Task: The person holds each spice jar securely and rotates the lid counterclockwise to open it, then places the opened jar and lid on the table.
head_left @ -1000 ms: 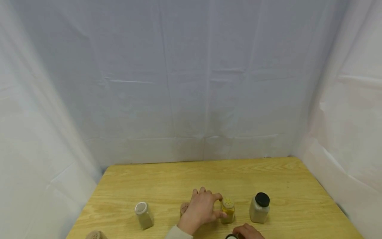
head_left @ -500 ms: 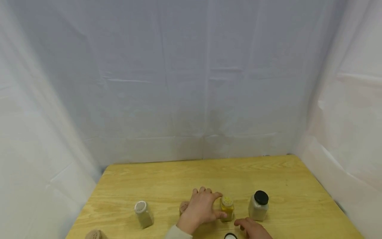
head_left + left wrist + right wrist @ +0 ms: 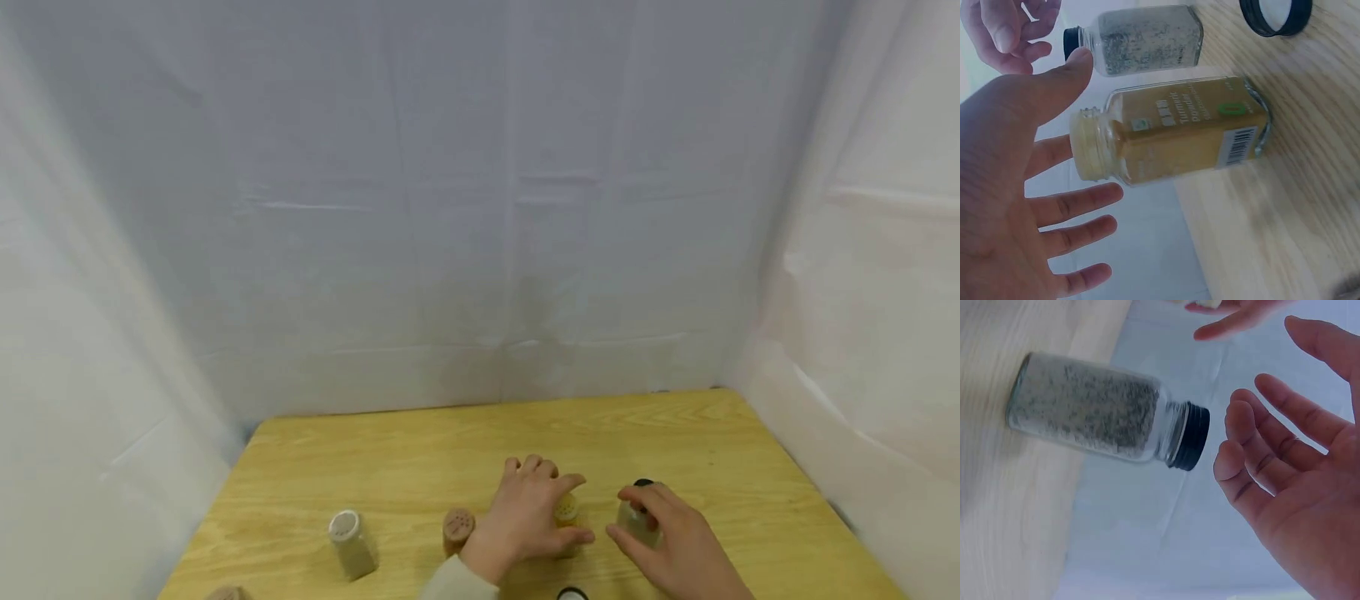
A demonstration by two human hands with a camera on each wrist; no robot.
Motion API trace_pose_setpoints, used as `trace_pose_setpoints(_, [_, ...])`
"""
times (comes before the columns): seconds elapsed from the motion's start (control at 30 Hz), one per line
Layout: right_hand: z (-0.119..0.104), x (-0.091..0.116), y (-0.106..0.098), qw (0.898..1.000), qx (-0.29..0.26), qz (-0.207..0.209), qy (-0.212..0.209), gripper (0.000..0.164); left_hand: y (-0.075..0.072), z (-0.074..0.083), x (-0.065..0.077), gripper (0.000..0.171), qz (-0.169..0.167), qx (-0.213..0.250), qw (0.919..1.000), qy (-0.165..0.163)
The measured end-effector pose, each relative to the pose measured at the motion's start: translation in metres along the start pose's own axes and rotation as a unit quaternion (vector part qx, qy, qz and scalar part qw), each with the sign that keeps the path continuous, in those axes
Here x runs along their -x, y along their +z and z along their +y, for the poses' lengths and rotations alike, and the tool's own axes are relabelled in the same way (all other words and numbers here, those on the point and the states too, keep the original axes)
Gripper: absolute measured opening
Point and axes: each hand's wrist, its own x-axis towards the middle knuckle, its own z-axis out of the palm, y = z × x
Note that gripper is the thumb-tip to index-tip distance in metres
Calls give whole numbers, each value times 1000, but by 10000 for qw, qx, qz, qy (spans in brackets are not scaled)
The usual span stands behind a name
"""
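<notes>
My left hand (image 3: 525, 517) is spread beside a turmeric powder jar (image 3: 1179, 131), whose sifter top (image 3: 566, 508) has no cap on it. The thumb and fingers extend around that top without gripping. My right hand (image 3: 678, 537) is at the black-capped glass jar (image 3: 1091, 406) on the right. Its fingers are loosely bent and stand apart from the black cap (image 3: 1190, 437) in the right wrist view. This jar holds a greyish, speckled seasoning. A black lid (image 3: 1275, 15) lies upturned on the table, showing its white inside; in the head view it is partly cut off.
On the wooden table (image 3: 420, 442), a jar with a brown perforated top (image 3: 458, 527) stands left of my left hand. Farther left is a white-topped shaker (image 3: 352, 542). Another brown top (image 3: 225, 593) shows at the bottom edge. White sheeting (image 3: 450, 250) surrounds the table.
My right hand has left the upturned lid and moved right and up to the black-capped jar. My left hand has shifted slightly right, partly covering the turmeric jar, with more of the brown top showing.
</notes>
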Motion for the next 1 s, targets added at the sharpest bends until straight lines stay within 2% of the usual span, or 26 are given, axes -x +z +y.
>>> trace_pose_setpoints(0.2, [8,-5,-2,9982,31,178,-564,30,-2,5,-7,66,108,-117,9998,101])
trace_pose_setpoints(0.3, [11,-9,-3,9969,124,303,-717,31,-2,8,-13,66,38,-151,9998,118])
trace_pose_setpoints(0.57, [16,-12,-6,9987,303,233,-336,29,-1,17,-26,62,-439,-35,9990,103])
trace_pose_setpoints(0.83, [22,-12,-9,9979,526,329,-177,28,4,27,-36,57,-274,-446,9982,276])
trace_pose_setpoints(1.0, [27,-11,-10,9961,770,403,-164,29,3,32,-42,58,-417,-381,9980,299])
